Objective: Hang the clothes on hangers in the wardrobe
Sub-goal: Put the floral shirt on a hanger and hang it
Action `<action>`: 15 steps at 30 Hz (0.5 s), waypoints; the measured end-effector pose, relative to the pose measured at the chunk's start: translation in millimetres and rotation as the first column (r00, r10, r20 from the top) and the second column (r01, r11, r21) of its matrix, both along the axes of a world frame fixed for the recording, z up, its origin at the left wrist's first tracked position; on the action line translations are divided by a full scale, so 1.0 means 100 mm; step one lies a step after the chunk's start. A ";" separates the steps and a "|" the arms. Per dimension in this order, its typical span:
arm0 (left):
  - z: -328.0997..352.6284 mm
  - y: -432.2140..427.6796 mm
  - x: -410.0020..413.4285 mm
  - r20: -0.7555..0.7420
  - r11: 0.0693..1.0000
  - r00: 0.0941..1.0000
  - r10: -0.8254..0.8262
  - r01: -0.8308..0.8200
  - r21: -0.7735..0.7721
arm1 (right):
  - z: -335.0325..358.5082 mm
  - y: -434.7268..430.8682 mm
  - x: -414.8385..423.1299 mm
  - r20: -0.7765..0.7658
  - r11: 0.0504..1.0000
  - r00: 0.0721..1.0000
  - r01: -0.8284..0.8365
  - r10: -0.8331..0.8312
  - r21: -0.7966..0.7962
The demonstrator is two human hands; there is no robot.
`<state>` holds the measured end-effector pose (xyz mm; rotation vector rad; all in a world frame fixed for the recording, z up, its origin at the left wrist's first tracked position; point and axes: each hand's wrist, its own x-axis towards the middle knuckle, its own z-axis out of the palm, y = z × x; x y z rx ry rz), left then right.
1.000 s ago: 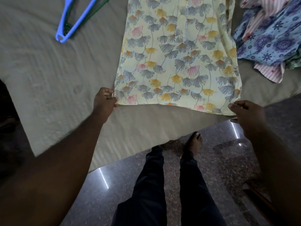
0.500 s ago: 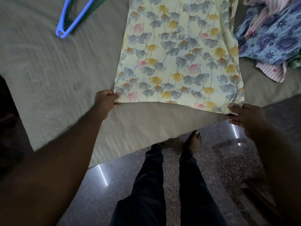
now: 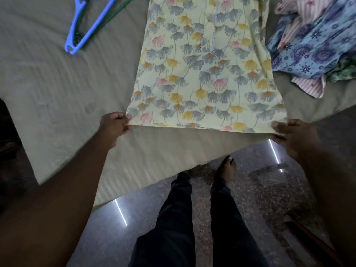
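Head view. A pale yellow dress (image 3: 206, 74) printed with grey, yellow and pink fan-shaped flowers lies spread flat on a bed (image 3: 57, 89) covered in a beige-grey sheet. Its hem runs roughly parallel to the bed's near edge and a little inside it; its upper part passes out of frame at the top.

The left hand (image 3: 113, 126) grips the hem's left corner, fingers curled shut with the cloth pinched between thumb and fingertips. The right hand (image 3: 290, 133) holds the hem's right corner at the bed's near edge; its fingers are closed on the fabric, though motion blur hides the exact grip. The hem is drawn straight between the two hands.

A blue hanger (image 3: 86, 29) lies on the sheet toward the far left part of the bed, well apart from the dress, with a green hanger (image 3: 113, 13) partly under it.

A heap of clothes (image 3: 312, 45), among them a blue floral piece and a pink striped one, sits near the bed's right edge, just beside the dress.

Below the near edge, the person's legs in dark trousers (image 3: 183, 218) and bare feet stand on a polished dark floor (image 3: 260, 189).
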<state>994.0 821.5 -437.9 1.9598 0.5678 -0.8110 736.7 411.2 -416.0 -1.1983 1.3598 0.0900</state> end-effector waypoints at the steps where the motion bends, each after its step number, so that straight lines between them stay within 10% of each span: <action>1: -0.01 -0.03 -0.01 0.013 1.000 1.000 -0.022 0.022 0.020 | -0.03 0.01 -0.01 -0.035 1.000 0.999 -0.022 0.022 0.003; 8: 0.42 -0.26 0.03 0.062 0.989 0.995 -0.079 0.070 0.132 | 0.25 0.09 0.21 -0.166 0.990 0.978 -0.117 0.129 0.080; 15: 2.03 -0.81 0.85 0.244 0.977 0.965 0.097 -0.045 -0.208 | 1.92 -0.38 1.10 0.067 0.962 0.997 -0.019 0.039 -0.272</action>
